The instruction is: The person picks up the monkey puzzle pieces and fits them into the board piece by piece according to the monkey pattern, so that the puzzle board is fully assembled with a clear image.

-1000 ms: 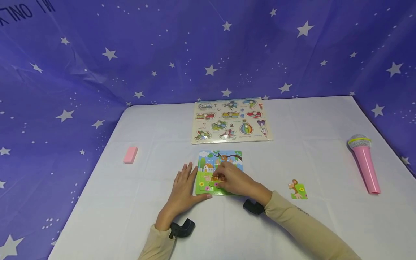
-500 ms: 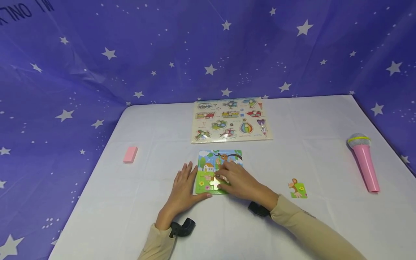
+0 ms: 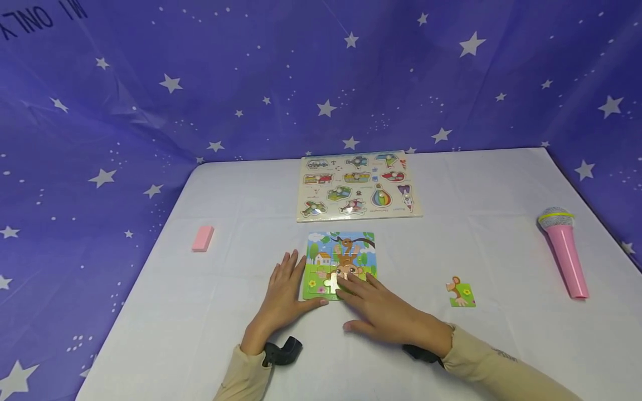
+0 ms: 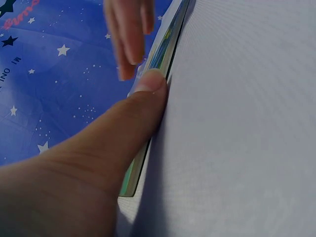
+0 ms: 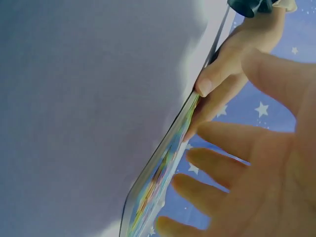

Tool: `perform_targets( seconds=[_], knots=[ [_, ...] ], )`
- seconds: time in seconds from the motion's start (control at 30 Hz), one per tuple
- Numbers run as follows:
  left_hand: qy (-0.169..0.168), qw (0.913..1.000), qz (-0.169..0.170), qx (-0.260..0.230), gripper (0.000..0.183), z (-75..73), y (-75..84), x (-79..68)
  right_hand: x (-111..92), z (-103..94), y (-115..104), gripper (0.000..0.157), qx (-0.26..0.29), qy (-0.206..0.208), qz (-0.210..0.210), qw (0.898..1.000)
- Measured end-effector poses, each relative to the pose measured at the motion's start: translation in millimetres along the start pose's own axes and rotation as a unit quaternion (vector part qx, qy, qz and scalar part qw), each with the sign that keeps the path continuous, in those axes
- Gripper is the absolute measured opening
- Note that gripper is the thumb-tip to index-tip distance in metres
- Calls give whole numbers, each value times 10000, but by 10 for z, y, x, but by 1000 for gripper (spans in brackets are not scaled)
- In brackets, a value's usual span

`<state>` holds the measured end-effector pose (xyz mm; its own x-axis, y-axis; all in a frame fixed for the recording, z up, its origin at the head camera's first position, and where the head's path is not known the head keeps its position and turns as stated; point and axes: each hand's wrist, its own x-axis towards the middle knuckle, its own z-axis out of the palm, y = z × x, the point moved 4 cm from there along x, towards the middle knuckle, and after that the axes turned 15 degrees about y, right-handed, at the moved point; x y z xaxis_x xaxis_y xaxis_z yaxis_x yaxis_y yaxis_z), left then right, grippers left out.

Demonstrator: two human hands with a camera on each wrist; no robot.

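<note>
A jigsaw puzzle [image 3: 316,245] with a monkey hanging from a branch lies flat in a green-edged tray. My left hand [image 3: 282,292] rests along its left side with straight fingers. In the left wrist view the left thumb [image 4: 148,91] touches the near edge of the puzzle tray [image 4: 131,177]. Over the lower right of the puzzle is my right hand [image 3: 383,312], its fingers spread and holding nothing, covering that corner. The right wrist view shows its palm [image 5: 271,173] beside the tray edge. A loose puzzle piece [image 3: 460,292] with a monkey ear lies to the right.
Behind the puzzle lies a wooden peg board [image 3: 358,186] with vehicle pictures. A pink block [image 3: 203,239] is at the left, and a pink toy microphone [image 3: 564,253] lies at the far right. The table [image 3: 241,206] has a white cover; a starry purple cloth [image 3: 281,61] hangs behind.
My right hand has let go of a piece in the puzzle, straightened its fingers and drawn back down and right, uncovering the monkey's face. The left hand has stayed in place.
</note>
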<state>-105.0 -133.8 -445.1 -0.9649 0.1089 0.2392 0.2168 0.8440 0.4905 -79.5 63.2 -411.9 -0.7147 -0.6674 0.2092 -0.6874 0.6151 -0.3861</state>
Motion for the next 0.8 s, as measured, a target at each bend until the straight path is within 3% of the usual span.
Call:
perform_targets(
  seconds=[0.17,0.5,0.67,0.8],
  knots=[
    [7,10000,-3,-16,100,-3,3,3,-20,36,-27,65,111,-476,134,9987],
    [20,10000,7,-11,100,-19,9,4,-11,54,-32,66,177,-632,107,9978],
    [14,10000,8,10,99,-14,4,3,-4,29,-12,64,212,-452,79,9987],
    [15,10000,9,-40,99,-9,6,-2,-22,-58,36,60,169,-43,52,9998]
  ],
)
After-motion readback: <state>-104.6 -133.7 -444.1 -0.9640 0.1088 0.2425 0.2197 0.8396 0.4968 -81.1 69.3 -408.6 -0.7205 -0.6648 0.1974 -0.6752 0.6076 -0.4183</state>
